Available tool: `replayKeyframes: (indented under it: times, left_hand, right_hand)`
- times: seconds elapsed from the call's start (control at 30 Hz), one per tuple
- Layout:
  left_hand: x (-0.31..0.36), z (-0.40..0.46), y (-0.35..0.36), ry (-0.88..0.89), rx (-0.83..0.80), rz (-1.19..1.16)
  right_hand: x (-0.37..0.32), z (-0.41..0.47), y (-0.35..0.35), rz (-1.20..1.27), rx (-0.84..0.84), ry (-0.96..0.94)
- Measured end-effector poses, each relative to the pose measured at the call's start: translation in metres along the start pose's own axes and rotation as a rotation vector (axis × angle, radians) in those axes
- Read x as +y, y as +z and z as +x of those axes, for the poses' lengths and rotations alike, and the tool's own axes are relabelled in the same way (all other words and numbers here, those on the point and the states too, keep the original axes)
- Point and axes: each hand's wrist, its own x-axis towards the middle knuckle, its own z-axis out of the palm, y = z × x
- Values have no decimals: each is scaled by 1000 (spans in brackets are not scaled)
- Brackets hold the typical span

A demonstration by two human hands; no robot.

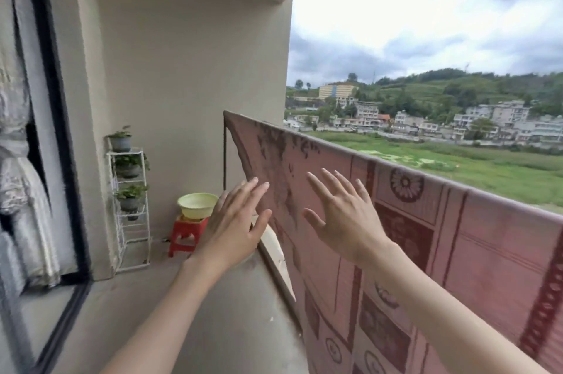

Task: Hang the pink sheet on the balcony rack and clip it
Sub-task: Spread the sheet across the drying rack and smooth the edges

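The pink sheet point(441, 236), patterned with darker red flowers and squares, hangs draped over the balcony rack's top bar point(304, 131), which runs from the middle of the view to the right edge. Its left part looks darker in blotches. My left hand point(237, 218) is raised with straight fingers near the sheet's left hanging edge. My right hand point(341, 215) is spread flat in front of the sheet's face. Whether either hand touches the cloth I cannot tell. No clip shows in view.
The rack's dark upright post point(224, 157) stands at the sheet's left end. A low balcony ledge point(274, 254) runs below. Against the far wall stand a yellow basin point(196, 204) on a red stool point(184, 235) and a white plant shelf point(131, 206). A glass door point(39, 160) is left.
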Motion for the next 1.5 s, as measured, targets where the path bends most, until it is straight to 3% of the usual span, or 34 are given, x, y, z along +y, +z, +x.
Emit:
replayKeyframes:
  times: [0.23, 0.57, 0.77, 1.1, 1.5]
  left_hand:
    - [-149, 37, -3, -76, -35, 14]
    - [-276, 133, 62, -30, -64, -23]
    - [-375, 236, 124, 18, -101, -38]
    - [-557, 391, 147, 4, 44, 9]
    - [-816, 553, 233, 56, -89, -98]
  right_hand:
    - [-70, 120, 65, 65, -35, -21]
    - [-98, 275, 158, 101, -34, -7]
    - [-94, 403, 227, 99, 3, 13]
    - [-128, 622, 305, 85, 51, -30]
    - [-189, 882, 453, 86, 69, 101]
